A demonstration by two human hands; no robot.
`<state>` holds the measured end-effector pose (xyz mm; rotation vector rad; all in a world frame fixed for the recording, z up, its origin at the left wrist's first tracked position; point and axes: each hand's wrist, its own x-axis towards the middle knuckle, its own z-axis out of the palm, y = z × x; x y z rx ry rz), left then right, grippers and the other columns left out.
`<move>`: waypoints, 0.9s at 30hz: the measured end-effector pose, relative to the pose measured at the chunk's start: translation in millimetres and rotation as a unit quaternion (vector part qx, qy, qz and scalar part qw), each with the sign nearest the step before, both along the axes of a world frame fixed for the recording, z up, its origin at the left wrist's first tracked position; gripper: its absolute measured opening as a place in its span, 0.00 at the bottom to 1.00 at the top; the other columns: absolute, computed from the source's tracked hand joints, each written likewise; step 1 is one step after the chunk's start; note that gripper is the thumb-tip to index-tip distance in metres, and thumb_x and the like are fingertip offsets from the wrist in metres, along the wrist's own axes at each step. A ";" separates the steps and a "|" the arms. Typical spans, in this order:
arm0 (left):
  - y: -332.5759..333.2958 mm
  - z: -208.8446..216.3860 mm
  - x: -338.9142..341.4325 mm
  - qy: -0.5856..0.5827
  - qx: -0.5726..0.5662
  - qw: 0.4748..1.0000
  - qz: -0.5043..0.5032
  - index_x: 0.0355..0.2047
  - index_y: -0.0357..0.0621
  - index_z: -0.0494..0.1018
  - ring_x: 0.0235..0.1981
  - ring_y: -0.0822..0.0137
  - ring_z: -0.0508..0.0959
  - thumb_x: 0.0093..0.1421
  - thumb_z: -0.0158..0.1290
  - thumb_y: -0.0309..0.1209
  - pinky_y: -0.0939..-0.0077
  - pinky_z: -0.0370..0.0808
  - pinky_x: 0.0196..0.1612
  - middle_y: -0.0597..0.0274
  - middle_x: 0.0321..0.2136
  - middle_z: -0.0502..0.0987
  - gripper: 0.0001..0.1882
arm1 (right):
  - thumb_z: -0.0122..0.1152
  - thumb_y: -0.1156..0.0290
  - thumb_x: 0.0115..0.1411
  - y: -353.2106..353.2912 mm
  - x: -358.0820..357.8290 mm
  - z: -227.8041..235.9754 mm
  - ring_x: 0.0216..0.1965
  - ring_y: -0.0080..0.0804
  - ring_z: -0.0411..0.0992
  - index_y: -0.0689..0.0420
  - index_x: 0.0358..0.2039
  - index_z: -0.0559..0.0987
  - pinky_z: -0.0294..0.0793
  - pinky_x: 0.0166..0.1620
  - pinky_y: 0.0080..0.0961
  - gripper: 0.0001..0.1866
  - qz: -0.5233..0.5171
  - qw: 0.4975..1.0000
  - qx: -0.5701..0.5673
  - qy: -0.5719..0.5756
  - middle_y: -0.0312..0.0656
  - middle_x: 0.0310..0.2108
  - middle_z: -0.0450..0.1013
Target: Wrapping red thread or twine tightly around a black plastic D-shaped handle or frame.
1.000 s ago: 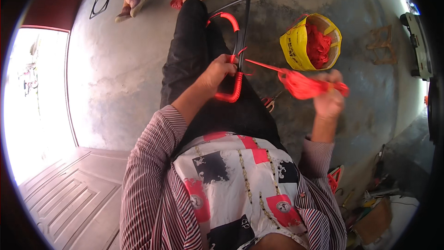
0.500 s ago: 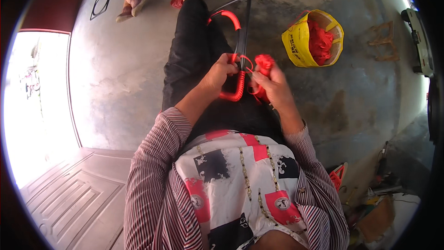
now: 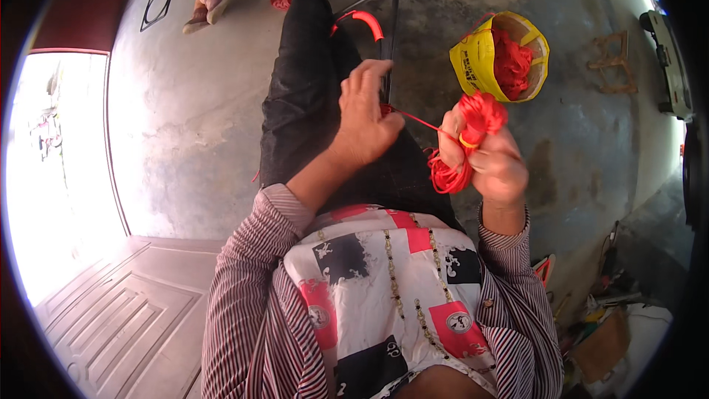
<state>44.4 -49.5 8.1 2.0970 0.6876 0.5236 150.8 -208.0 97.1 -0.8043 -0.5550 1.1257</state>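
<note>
My right hand (image 3: 502,166) is closed round a bundle of red cord (image 3: 481,112), gathered at its middle by a yellow band, with loops hanging below on the left. One taut red strand (image 3: 421,120) runs from the bundle to beside my left hand (image 3: 362,118). That hand has its fingers stretched out and lies over the lower part of a black frame (image 3: 394,22), hiding most of it. The frame rests along my legs in dark trousers (image 3: 292,89). Red cord wrapping (image 3: 367,21) covers a curved bar at its far end.
A yellow bag (image 3: 473,66) holding red cord stands on the concrete floor to the right. Another person's feet (image 3: 210,11) are at the far left beside a black frame (image 3: 157,7). A small wooden stool (image 3: 613,63) sits farther right. Assorted items (image 3: 605,340) lie at the lower right.
My right hand has moved right and toward me with the bundle, drawing the strand out long. The left hand's fingers have spread from a pinch at the frame and now cover its wrapped near end.
</note>
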 end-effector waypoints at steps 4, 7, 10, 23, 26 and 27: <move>15.0 33.1 -1.0 -0.061 -0.133 0.988 -0.042 0.36 0.38 0.74 0.32 0.72 0.72 0.56 0.55 0.27 0.77 0.69 0.41 0.64 0.26 0.76 0.08 | 0.55 0.77 0.47 4.3 15.8 -16.6 0.26 0.31 0.65 0.63 0.40 0.70 0.63 0.30 0.26 0.17 -0.005 0.994 0.005 -0.112 0.41 0.28 0.65; 45.9 13.9 -9.8 0.062 -0.211 0.973 0.075 0.29 0.37 0.74 0.21 0.81 0.68 0.63 0.53 0.34 0.82 0.66 0.25 0.71 0.20 0.72 0.11 | 0.54 0.78 0.48 21.0 31.3 -50.2 0.33 0.39 0.72 0.64 0.38 0.75 0.70 0.35 0.32 0.14 0.040 0.774 -0.238 -0.585 0.45 0.33 0.69; 36.2 -23.9 -20.9 0.135 -0.180 0.972 0.062 0.28 0.35 0.73 0.25 0.52 0.79 0.62 0.52 0.40 0.65 0.73 0.30 0.44 0.21 0.76 0.17 | 0.56 0.81 0.48 39.2 15.5 -88.5 0.38 0.44 0.74 0.62 0.37 0.77 0.72 0.39 0.34 0.13 0.040 0.752 -0.260 -0.605 0.47 0.37 0.71; 24.0 81.6 9.6 -0.046 -0.500 0.864 0.040 0.25 0.42 0.70 0.16 0.81 0.63 0.62 0.50 0.32 0.85 0.57 0.18 0.70 0.19 0.68 0.10 | 0.62 0.74 0.58 35.6 5.3 -56.9 0.45 0.37 0.74 0.60 0.47 0.76 0.71 0.51 0.32 0.15 -0.208 0.858 -0.053 -0.466 0.41 0.41 0.72; 37.2 49.0 9.2 0.005 -0.499 0.867 0.016 0.27 0.43 0.71 0.15 0.84 0.59 0.61 0.51 0.33 0.89 0.52 0.17 0.75 0.18 0.65 0.09 | 0.48 0.60 0.68 -10.8 35.7 -22.3 0.31 0.26 0.69 0.57 0.46 0.72 0.66 0.58 0.42 0.15 -0.212 0.975 0.055 0.025 0.36 0.27 0.69; 37.2 38.9 11.0 0.038 -0.459 0.887 0.016 0.30 0.42 0.71 0.17 0.84 0.60 0.61 0.51 0.33 0.89 0.54 0.19 0.75 0.19 0.65 0.08 | 0.47 0.60 0.68 -35.8 56.2 -11.5 0.22 0.21 0.62 0.54 0.42 0.72 0.69 0.50 0.39 0.12 -0.177 0.978 0.110 0.026 0.30 0.20 0.63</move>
